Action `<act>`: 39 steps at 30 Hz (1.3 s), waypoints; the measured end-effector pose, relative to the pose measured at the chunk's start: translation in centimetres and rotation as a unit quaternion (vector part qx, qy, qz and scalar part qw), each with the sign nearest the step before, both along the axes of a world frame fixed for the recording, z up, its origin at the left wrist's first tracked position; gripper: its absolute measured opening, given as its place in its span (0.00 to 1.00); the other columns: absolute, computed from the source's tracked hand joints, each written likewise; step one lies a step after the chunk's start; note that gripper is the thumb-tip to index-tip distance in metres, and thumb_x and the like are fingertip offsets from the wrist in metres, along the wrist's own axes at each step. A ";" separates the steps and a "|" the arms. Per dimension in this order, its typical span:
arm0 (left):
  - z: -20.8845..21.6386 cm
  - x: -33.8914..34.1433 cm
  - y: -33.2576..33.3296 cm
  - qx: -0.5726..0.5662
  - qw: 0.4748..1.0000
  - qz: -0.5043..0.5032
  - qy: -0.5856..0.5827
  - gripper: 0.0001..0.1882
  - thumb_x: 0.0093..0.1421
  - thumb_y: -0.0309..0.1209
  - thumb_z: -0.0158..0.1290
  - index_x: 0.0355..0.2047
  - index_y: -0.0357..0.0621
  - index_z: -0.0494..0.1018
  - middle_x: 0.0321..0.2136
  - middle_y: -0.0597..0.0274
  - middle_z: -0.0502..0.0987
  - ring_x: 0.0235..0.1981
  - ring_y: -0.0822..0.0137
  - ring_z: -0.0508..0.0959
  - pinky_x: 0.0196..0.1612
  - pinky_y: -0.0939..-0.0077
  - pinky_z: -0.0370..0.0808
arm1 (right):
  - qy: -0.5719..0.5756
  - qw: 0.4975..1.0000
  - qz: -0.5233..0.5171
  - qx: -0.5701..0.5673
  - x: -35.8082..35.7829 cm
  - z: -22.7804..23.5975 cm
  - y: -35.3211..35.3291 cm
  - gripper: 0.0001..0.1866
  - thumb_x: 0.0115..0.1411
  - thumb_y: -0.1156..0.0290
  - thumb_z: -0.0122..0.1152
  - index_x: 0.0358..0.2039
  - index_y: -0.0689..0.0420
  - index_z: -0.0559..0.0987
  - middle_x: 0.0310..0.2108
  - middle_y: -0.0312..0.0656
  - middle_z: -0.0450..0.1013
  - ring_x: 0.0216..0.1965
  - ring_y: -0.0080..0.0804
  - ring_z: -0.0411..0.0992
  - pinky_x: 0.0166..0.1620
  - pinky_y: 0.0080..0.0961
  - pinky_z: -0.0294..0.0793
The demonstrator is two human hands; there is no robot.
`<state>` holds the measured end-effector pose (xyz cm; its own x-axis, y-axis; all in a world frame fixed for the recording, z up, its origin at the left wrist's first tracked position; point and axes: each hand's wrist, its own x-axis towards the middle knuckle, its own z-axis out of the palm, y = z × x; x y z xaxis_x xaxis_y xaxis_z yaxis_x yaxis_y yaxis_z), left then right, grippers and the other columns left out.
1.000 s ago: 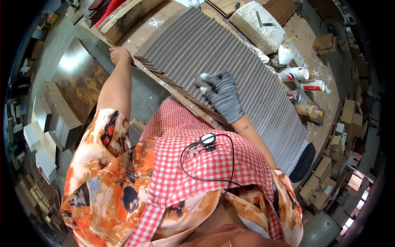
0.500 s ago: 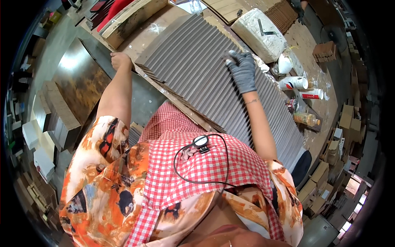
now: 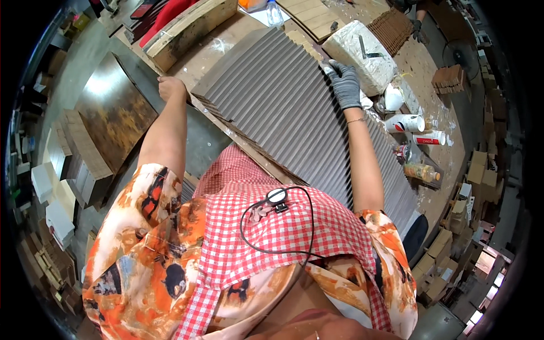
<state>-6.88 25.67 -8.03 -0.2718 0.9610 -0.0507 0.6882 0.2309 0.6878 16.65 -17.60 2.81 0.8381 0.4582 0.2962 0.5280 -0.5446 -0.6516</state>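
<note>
A long row of grey-brown slats (image 3: 272, 102), packed side by side, covers the near part of the worktable (image 3: 218, 48). My right hand (image 3: 344, 86), in a grey knitted glove with pale fingertips, reaches to the far ends of the slats. Its fingers are partly stretched and apart, and I see nothing held in them. Bare and curled, my left hand (image 3: 171, 89) grips the table's edge at the left end of the row; its fingertips are partly hidden.
A pale wrapped block (image 3: 362, 56) with a dark angled piece on it stands beyond my right hand. Paper cups (image 3: 404, 123) and a bottle (image 3: 421, 172) lie to the right. A thick wooden beam (image 3: 190, 34) sits at the far left. Another person's gloved hand (image 3: 417, 31) shows at the back.
My right hand has moved away from me and slightly right, from over the slats to their far ends. My left hand stays at the table's edge, and the view has shifted slightly.
</note>
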 end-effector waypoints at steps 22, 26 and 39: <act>-1.0 -0.2 0.2 -0.014 1.000 0.007 0.001 0.33 0.73 0.46 0.33 0.35 0.30 0.82 0.38 0.36 0.82 0.43 0.35 0.81 0.51 0.44 0.75 | 0.056 0.993 0.039 -0.097 -14.0 3.3 1.5 0.15 0.57 0.69 0.71 0.46 0.52 0.85 0.40 0.51 0.73 0.42 0.45 0.72 0.49 0.39 0.73; -1.1 0.4 0.3 -0.009 1.000 0.010 -0.009 0.33 0.72 0.45 0.33 0.35 0.30 0.82 0.38 0.35 0.82 0.43 0.36 0.81 0.50 0.44 0.75 | 0.061 0.988 0.120 -0.074 -21.1 4.7 0.3 0.19 0.55 0.68 0.73 0.48 0.55 0.84 0.32 0.43 0.71 0.36 0.35 0.69 0.43 0.33 0.73; 0.3 0.4 -0.4 -0.024 0.999 0.003 -0.020 0.37 0.73 0.47 0.30 0.37 0.24 0.80 0.40 0.32 0.81 0.46 0.35 0.80 0.54 0.46 0.73 | 0.134 0.958 0.252 -0.032 -24.3 6.1 -0.7 0.22 0.55 0.65 0.73 0.49 0.58 0.83 0.32 0.44 0.69 0.36 0.38 0.67 0.44 0.36 0.72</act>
<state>-6.45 25.26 -7.76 -0.2750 0.9553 -0.1082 0.6586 0.2692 0.7027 -7.66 -18.28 8.94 0.5469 0.8351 0.0593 0.5529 -0.3071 -0.7746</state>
